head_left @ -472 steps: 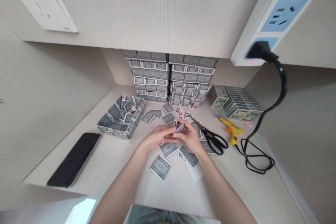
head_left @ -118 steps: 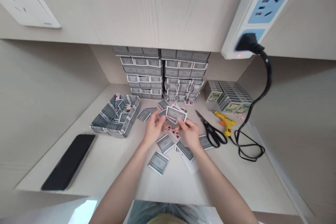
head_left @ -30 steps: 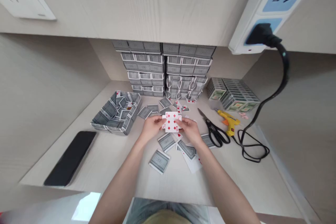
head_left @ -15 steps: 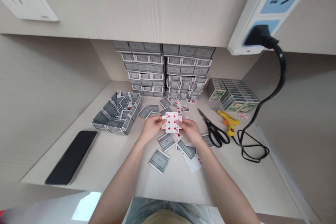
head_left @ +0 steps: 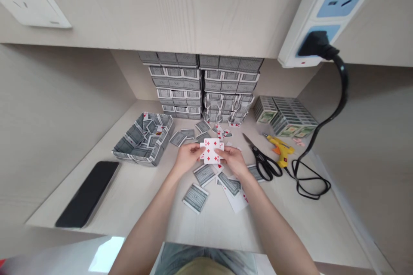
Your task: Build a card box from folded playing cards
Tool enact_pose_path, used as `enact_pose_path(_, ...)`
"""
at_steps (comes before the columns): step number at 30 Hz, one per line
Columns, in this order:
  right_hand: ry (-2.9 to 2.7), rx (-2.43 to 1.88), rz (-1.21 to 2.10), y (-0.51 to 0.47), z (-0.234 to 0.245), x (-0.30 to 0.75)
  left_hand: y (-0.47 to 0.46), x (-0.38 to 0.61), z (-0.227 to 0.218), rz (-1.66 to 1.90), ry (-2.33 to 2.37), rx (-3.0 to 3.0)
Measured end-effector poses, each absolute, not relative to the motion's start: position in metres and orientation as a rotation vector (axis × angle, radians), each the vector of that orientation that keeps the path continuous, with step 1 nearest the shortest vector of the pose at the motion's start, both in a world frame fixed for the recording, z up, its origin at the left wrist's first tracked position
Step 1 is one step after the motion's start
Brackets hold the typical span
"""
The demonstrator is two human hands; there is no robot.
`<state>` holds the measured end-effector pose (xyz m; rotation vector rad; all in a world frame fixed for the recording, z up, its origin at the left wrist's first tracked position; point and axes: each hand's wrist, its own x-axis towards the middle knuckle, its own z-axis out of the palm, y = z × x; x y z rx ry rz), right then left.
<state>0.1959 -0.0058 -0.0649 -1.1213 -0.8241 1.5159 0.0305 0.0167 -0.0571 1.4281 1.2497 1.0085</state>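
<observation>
Two overlapping playing cards (head_left: 211,154) are held face up over the desk, a six of diamonds upright on top of a red five turned sideways. My left hand (head_left: 188,157) pinches their left edge, thumb on top. The right edge is gripped by my right hand (head_left: 234,160), its thumb lying on the front card. Under and around both hands lie loose cards, among them a face-down card (head_left: 195,198) near me and another face-down card (head_left: 204,174) just below the held pair. Fingers behind the cards are hidden.
A box made of cards (head_left: 135,157) holding card pieces is at the left, above a black phone (head_left: 87,194). Stacked card boxes (head_left: 180,81) line the back. Black-handled scissors (head_left: 265,163), a yellow glue gun (head_left: 281,149) with its cord (head_left: 311,197), and packed card decks (head_left: 287,116) stand right.
My right thumb has slid very slightly on the front card. Both hands keep hold of the cards in almost the same place, and the view has shifted a little.
</observation>
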Motion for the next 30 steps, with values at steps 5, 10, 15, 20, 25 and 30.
enact_pose_path(5,-0.853,-1.132,1.500,-0.006,-0.064,0.196,0.016,0.031,-0.055,1.008,1.255,1.419)
enact_pose_path(10,-0.862,-1.129,1.485,-0.006,-0.066,0.195,0.017,0.031,-0.055,1.002,1.260,1.407)
enact_pose_path(15,-0.876,-1.119,1.453,-0.005,-0.068,0.196,0.017,0.025,-0.053,0.926,1.193,1.331)
enact_pose_path(20,-0.856,-1.084,1.436,-0.007,-0.063,0.197,0.016,0.017,-0.048,0.856,0.963,1.111)
enact_pose_path(25,-0.855,-1.099,1.391,-0.006,-0.062,0.195,0.016,0.017,-0.049,0.809,0.993,1.117)
enact_pose_path(30,-0.951,-1.128,1.280,-0.006,-0.067,0.193,0.012,0.029,-0.048,0.821,1.046,1.153)
